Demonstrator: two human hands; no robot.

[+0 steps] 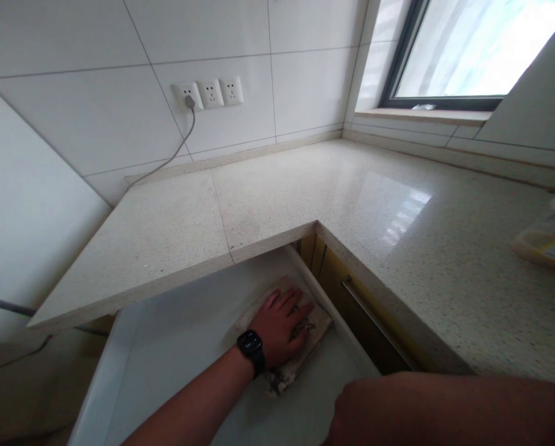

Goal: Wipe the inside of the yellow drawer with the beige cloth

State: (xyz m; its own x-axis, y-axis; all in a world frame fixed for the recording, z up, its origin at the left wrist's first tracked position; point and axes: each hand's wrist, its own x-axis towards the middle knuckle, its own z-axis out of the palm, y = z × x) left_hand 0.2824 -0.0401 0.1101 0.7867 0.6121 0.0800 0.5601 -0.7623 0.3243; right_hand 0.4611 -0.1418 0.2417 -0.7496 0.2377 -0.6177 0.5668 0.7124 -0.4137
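My left hand (280, 325), with a black watch (249, 344) on its wrist, lies palm down on a dirty, dark-stained cloth (321, 322). Its fingers are spread flat over the cloth. Beneath the cloth is the white bottom of a pulled-out drawer (179, 347), close to the drawer's right side wall. From the right, my other arm reaches across to the lower edge of the view. There my right hand (356, 409) is dark and partly cut off, near the drawer's right wall. Its fingers are hidden, so its grip does not show.
A speckled light countertop (277, 192) forms an inside corner above the drawer. Beside the drawer's right wall runs a metal bar handle (370, 316) on a yellowish cabinet front. A plastic container (549, 241) stands at far right. A cord (170, 161) hangs from a wall socket.
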